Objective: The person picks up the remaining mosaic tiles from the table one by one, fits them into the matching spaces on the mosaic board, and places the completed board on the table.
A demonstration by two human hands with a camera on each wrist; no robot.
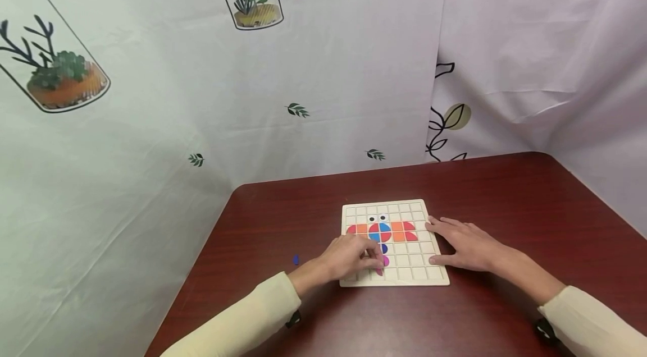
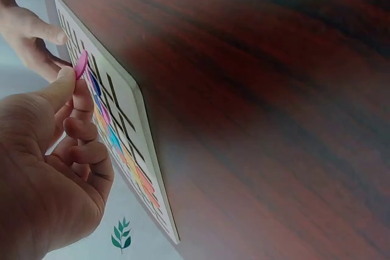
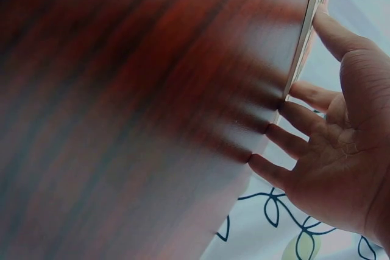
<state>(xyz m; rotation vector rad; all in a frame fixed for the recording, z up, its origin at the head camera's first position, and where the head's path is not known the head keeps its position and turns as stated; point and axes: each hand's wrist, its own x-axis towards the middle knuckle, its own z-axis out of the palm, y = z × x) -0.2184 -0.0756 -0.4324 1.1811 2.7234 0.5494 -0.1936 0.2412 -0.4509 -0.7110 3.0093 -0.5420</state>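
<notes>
A pale square grid board (image 1: 411, 274) lies on the table, with red, orange and blue pieces set across its middle and two eye pieces (image 1: 382, 217) above them. Below the coloured row are a dark blue piece (image 1: 384, 248) and a magenta piece (image 1: 386, 261). My left hand (image 1: 352, 256) is over the board's lower left and pinches a pink piece (image 2: 81, 64) between thumb and forefinger, just above the grid. At the board's right edge my right hand (image 1: 467, 245) rests with fingers spread, thumb and fingertips touching the rim. The left hand hides part of the board.
A small blue piece (image 1: 296, 260) lies on the dark red wooden table (image 1: 273, 216), left of the board. Behind the table hangs a white cloth (image 1: 343, 76) printed with plants and leaves.
</notes>
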